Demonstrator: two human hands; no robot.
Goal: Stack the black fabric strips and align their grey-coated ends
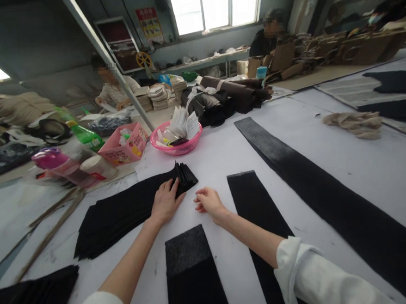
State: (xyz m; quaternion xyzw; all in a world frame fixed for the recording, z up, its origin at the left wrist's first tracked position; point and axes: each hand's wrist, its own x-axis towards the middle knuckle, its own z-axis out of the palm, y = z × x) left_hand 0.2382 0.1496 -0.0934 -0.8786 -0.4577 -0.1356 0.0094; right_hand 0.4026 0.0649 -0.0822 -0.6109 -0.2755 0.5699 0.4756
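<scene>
My left hand [165,202] lies with its fingers spread on the right end of a stack of black fabric pieces [119,204]. That end of the stack is fanned up into several folded edges. To its right, my right hand [210,202] hovers over the white table with its fingers curled together, and nothing shows in them. Below both hands lies a black strip with a greyish end band [189,255]. Another black strip [253,199] passes beneath my right forearm, partly hidden by it.
A long black strip [305,177] crosses the table on the right, near a crumpled beige cloth [354,124]. More black pieces [35,298] lie lower left. A pink basin [177,147], pink box [126,143] and dark rolls [233,94] stand behind. Two people sit farther back.
</scene>
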